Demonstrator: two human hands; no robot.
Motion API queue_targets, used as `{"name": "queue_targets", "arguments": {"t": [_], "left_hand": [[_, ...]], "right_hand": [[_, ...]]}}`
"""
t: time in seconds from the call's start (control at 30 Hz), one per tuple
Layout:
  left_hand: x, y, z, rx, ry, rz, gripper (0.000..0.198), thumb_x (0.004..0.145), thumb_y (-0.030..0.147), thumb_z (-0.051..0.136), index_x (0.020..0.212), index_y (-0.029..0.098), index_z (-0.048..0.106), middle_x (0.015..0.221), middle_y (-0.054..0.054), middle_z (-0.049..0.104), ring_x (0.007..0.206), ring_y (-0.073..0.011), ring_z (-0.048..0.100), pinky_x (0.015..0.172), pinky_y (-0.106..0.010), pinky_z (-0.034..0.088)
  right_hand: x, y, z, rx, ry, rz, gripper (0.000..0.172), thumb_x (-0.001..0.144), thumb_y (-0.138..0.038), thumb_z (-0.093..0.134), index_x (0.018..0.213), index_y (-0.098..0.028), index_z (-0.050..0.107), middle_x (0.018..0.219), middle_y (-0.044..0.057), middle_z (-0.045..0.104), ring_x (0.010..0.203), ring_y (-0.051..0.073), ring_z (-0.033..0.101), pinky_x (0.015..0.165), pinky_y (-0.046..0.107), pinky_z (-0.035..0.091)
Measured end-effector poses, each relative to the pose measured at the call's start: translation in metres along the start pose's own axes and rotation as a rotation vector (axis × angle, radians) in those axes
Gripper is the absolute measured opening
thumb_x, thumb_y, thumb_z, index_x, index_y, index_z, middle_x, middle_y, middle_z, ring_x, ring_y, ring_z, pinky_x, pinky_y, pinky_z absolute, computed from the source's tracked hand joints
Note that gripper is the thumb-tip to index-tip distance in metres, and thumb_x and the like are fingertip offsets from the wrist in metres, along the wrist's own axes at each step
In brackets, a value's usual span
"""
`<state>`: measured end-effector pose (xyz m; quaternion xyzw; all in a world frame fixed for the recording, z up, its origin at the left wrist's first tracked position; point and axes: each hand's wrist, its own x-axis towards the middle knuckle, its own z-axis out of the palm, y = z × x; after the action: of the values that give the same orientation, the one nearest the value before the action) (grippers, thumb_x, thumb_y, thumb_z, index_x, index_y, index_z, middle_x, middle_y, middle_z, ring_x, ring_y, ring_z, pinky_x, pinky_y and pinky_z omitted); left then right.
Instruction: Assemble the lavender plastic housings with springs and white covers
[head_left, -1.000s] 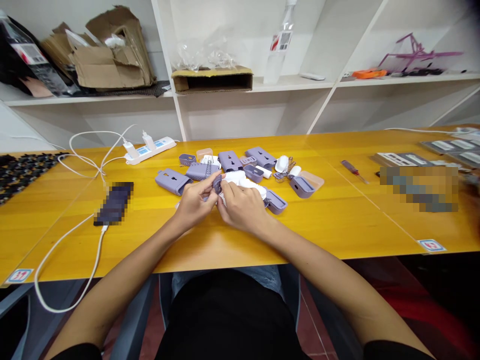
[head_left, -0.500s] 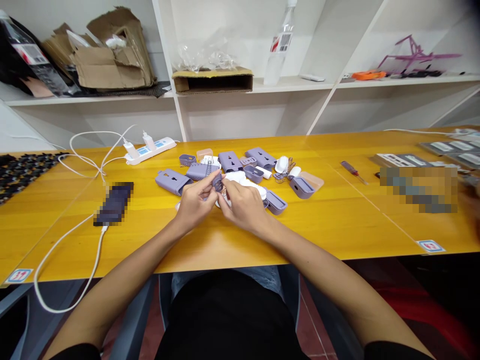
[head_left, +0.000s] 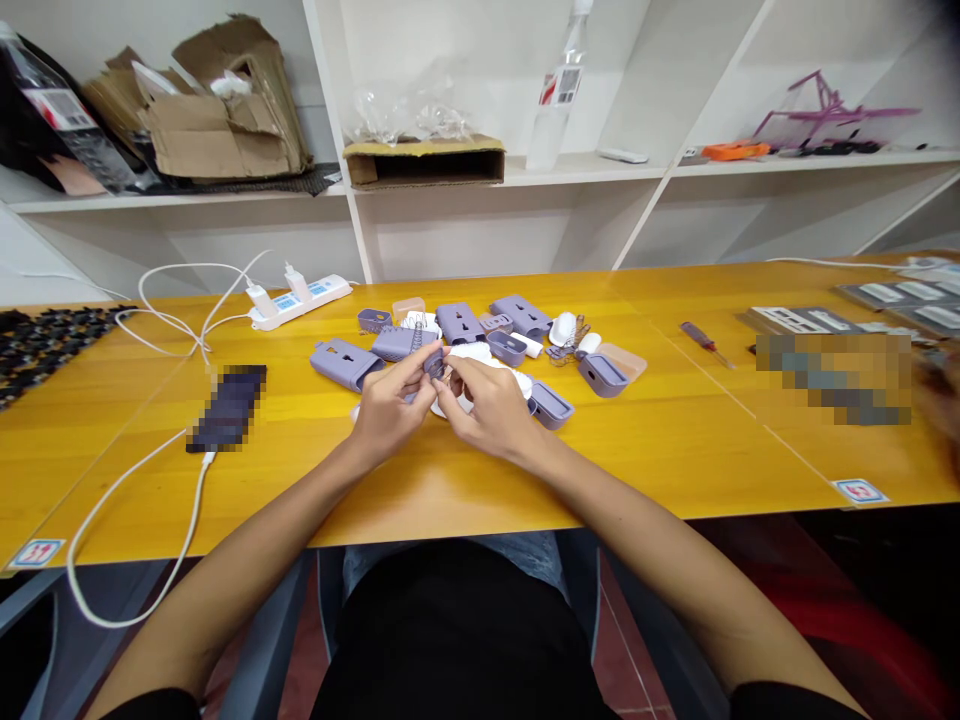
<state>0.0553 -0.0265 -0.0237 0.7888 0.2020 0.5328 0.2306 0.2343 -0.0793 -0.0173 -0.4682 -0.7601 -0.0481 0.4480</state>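
Observation:
My left hand and my right hand meet over the middle of the desk, fingertips closed from both sides on a small purple part. Dark rings like a coil spring show on it, but the fingers hide most of its shape. Just beyond the fingertips a metal coil spring stands up. Around the hands lie purple housings, among them one at the left, one at the back and an oval purple cup beside my right hand. White plastic pieces lie behind the fingers.
A phone with a white cable lies left, near a power strip. A screwdriver and grey trays are on the right. Shelves behind hold a bottle and cardboard boxes. Another person's blurred hand shows at the right edge.
The purple part has turned slightly between my fingertips, and my right fingers have shifted a little. The other person's hand at the right edge has moved.

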Motion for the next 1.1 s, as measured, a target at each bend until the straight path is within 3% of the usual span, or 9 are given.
{"name": "queue_targets", "arguments": {"t": [0.13, 0.3, 0.63, 0.77, 0.97, 1.1], "left_hand": [[0.000, 0.002, 0.000, 0.188, 0.029, 0.134, 0.049, 0.102, 0.010, 0.065, 0.150, 0.018, 0.072, 0.128, -0.012, 0.085, 0.096, -0.0162, 0.086, 0.089, -0.023, 0.070], [0.002, 0.008, 0.002, 0.305, 0.048, 0.227, 0.050, 0.103, 0.007, 0.063, 0.150, 0.021, 0.071, 0.118, -0.008, 0.087, 0.099, -0.0150, 0.084, 0.097, -0.024, 0.069], [0.001, 0.014, 0.003, 0.303, 0.030, 0.223, 0.050, 0.104, 0.008, 0.061, 0.151, 0.024, 0.070, 0.125, -0.007, 0.086, 0.107, -0.0163, 0.084, 0.103, -0.027, 0.067], [-0.001, 0.011, 0.003, 0.342, 0.012, 0.225, 0.051, 0.105, 0.010, 0.060, 0.153, 0.023, 0.069, 0.130, -0.008, 0.085, 0.107, -0.0170, 0.085, 0.104, -0.028, 0.067], [-0.001, 0.011, 0.003, 0.387, -0.002, 0.265, 0.054, 0.105, 0.008, 0.059, 0.156, 0.022, 0.066, 0.141, -0.009, 0.080, 0.119, -0.0191, 0.083, 0.109, -0.029, 0.065], [-0.001, 0.016, 0.003, 0.383, 0.008, 0.264, 0.053, 0.104, 0.008, 0.060, 0.155, 0.022, 0.067, 0.137, -0.009, 0.082, 0.117, -0.0184, 0.083, 0.109, -0.028, 0.065]], "right_hand": [[0.003, -0.001, -0.002, 0.099, 0.058, 0.036, 0.016, 0.107, -0.026, 0.057, 0.107, -0.018, 0.071, 0.080, 0.004, 0.073, 0.064, 0.018, 0.061, 0.067, 0.032, 0.045], [0.005, -0.004, -0.004, 0.153, 0.092, 0.078, 0.012, 0.105, -0.027, 0.061, 0.098, -0.021, 0.068, 0.072, 0.001, 0.070, 0.060, 0.016, 0.057, 0.062, 0.030, 0.042], [0.012, -0.010, -0.008, 0.250, 0.097, 0.233, 0.006, 0.089, -0.027, 0.066, 0.089, -0.024, 0.062, 0.066, -0.003, 0.065, 0.060, 0.016, 0.060, 0.063, 0.029, 0.045], [0.012, -0.011, -0.007, 0.224, 0.083, 0.268, 0.008, 0.084, -0.026, 0.064, 0.091, -0.024, 0.061, 0.071, 0.000, 0.070, 0.063, 0.018, 0.062, 0.063, 0.030, 0.045], [0.010, -0.013, -0.004, 0.176, 0.057, 0.288, 0.013, 0.085, -0.025, 0.060, 0.097, -0.023, 0.062, 0.074, 0.002, 0.072, 0.062, 0.019, 0.061, 0.062, 0.031, 0.043], [0.011, -0.014, -0.007, 0.228, 0.074, 0.276, 0.008, 0.088, -0.028, 0.061, 0.094, -0.024, 0.057, 0.073, 0.000, 0.069, 0.061, 0.017, 0.058, 0.063, 0.031, 0.042]]}}
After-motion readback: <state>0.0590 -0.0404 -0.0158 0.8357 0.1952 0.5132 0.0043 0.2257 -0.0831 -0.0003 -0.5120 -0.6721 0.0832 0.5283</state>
